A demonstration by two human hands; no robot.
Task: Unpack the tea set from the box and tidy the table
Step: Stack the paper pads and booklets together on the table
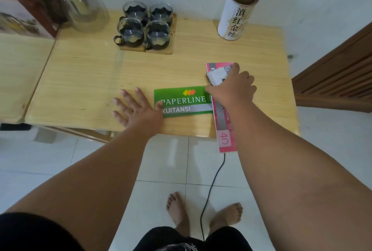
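Several glass cups (146,27) with black holders stand on wooden coasters (159,51) at the back of the wooden table (80,81). A glass teapot (82,4) with a black lid sits at the back left, beside the dark red box (22,2). My left hand (136,107) lies flat and spread on the table, its thumb touching a green receipt book (181,100). My right hand (231,85) is closed over a small white device (214,76) that rests on a pink booklet (223,125).
A tall white tea tin (238,11) with a bronze lid stands at the back right. The pink booklet overhangs the table's front edge. A black cable (211,190) hangs down to the tiled floor near my bare feet. A brown wooden cabinet (338,73) stands at the right.
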